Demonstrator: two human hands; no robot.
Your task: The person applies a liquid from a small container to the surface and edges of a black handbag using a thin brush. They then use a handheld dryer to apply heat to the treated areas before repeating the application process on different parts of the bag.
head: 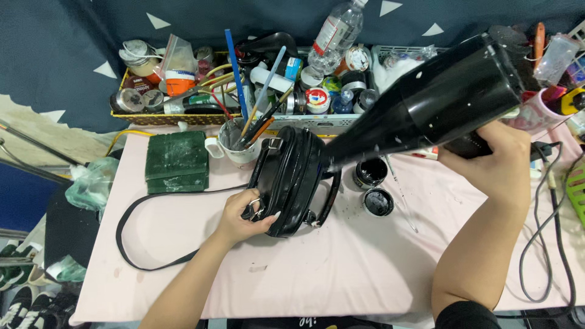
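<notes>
Head view, looking down on a pale pink tabletop crowded along its far edge.

The left hand is closed around the near end of a small black handbag, fingers curled over a metal ring fitting, holding the bag tipped on its side near the middle of the tabletop. The bag's long black strap loops out toward the left edge. The right hand grips the handle of a black hair dryer, raised above the right side of the tabletop, its narrow nozzle aimed down at the upper side of the bag and close to it — whether it touches cannot be told.

Just right of the bag sit two small open pots of black paint, near each other, with dark specks on the cloth around them. A thin stick-like tool lies beside them. Behind the bag stands a white mug of brushes, and to its left a folded green cloth. Along the far edge, trays hold jars, tubes, tape and a clear plastic bottle. A grey cable trails over the right edge.

Judging by the open paint and the dryer trained on the bag, the coating looks already applied and drying seems to be in hand — the surface appears glossy, but whether it is still wet, or whether more coats remain, cannot be told.
</notes>
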